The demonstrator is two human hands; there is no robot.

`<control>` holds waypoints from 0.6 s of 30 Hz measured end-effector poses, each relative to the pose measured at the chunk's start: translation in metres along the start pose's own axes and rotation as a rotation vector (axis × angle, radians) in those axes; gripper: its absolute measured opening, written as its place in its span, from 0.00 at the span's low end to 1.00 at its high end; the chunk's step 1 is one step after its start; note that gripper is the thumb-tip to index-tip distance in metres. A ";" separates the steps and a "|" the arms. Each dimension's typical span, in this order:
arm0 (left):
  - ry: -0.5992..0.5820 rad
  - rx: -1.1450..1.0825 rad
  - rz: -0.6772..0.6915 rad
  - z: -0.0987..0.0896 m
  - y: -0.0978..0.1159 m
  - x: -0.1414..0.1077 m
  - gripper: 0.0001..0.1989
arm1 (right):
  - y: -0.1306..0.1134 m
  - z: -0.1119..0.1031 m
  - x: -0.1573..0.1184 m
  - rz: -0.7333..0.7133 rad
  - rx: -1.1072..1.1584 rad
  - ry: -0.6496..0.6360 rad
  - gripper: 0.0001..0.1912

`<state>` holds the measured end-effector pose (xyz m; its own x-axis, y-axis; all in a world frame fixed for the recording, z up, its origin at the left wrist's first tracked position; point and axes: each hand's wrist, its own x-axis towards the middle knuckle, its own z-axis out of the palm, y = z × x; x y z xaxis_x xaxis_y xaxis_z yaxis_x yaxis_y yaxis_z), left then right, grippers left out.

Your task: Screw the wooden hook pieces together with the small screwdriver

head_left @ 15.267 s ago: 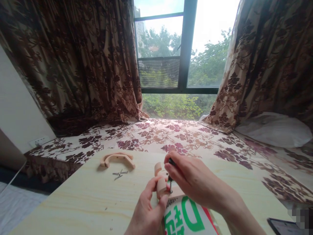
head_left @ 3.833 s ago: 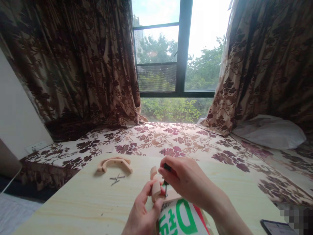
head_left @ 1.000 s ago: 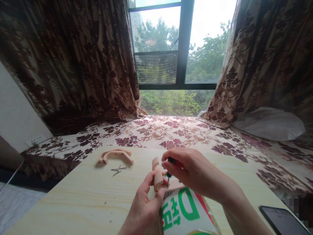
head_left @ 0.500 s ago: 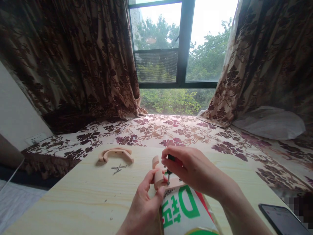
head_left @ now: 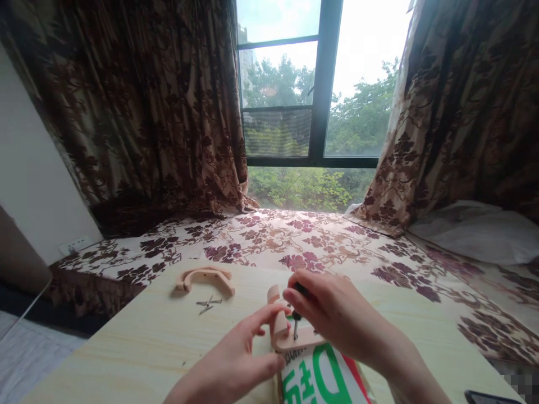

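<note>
My right hand [head_left: 332,308] is wrapped round the dark handle of a screwdriver [head_left: 297,322]. The screwdriver stands nearly upright, its tip at a hole or screw in a curved wooden hook piece [head_left: 305,336]. My left hand [head_left: 240,353] has its thumb and fingers spread around the hook's bent end; the fingertips lie at or against the wood. Behind that end, a second wooden end [head_left: 273,293] sticks up. Under the wood lies a white and green printed packet [head_left: 315,376].
At the table's [head_left: 126,348] far left lie other curved wooden hooks [head_left: 206,276], with several loose screws [head_left: 208,304] in front. A phone [head_left: 484,397] is partly visible at the lower right. Beyond the table is a floral-covered ledge [head_left: 273,235] below the window.
My left hand has loosened from its pinch on the hook's bent end, fingers spreading apart. My right hand still holds the screwdriver on the wood. The whole view has tilted up a little.
</note>
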<state>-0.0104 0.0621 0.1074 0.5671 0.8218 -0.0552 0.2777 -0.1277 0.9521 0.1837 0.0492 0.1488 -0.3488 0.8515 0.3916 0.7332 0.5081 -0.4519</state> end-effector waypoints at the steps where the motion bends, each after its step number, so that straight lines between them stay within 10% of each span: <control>1: -0.032 0.079 0.005 -0.007 0.008 0.002 0.29 | -0.001 -0.001 -0.001 -0.012 0.022 -0.015 0.12; 8: -0.288 0.296 0.071 -0.026 0.049 0.031 0.14 | -0.001 0.000 -0.003 0.008 0.071 -0.031 0.10; 18: -0.179 0.114 0.153 -0.011 0.016 0.018 0.14 | 0.001 0.000 -0.003 0.014 0.134 -0.016 0.07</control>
<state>-0.0046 0.0814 0.1248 0.7347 0.6780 0.0247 0.2584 -0.3132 0.9139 0.1849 0.0471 0.1470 -0.3487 0.8601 0.3724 0.6536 0.5079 -0.5611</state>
